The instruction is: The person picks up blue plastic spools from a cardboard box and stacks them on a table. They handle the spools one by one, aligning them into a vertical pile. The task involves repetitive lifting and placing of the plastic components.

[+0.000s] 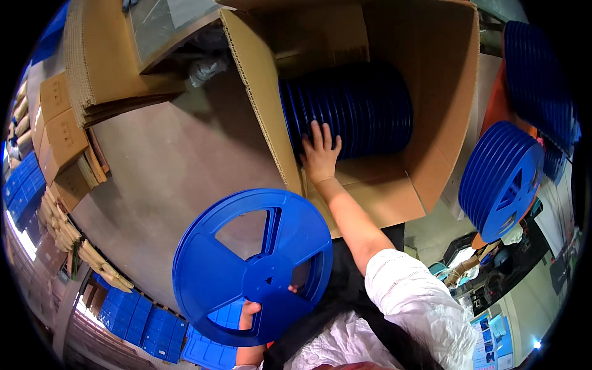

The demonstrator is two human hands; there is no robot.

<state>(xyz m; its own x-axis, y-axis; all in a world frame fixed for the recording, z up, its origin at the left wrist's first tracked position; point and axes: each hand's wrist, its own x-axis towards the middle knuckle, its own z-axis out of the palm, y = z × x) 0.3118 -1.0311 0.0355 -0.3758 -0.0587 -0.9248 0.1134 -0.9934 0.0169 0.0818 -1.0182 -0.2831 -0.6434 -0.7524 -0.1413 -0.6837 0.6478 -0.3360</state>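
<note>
The left hand (248,314) grasps a blue reel (250,280) by its cut-outs. The right hand (320,163), unclenched with fingers spread, touches a row of reels (364,111) lying inside the box (441,135) around it. A separate stack (478,169) stands right of both hands; cartons (63,131) sit far left.

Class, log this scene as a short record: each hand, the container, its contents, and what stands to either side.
Left hand: gripping a blue reel through an opening
Right hand: fingers spread on the row of reels
Container: cardboard box, top open
Contents: blue reels packed side by side, exact count unclear
Person's right: another stack of blue reels
Person's left: brown cartons; blue boxes
</note>
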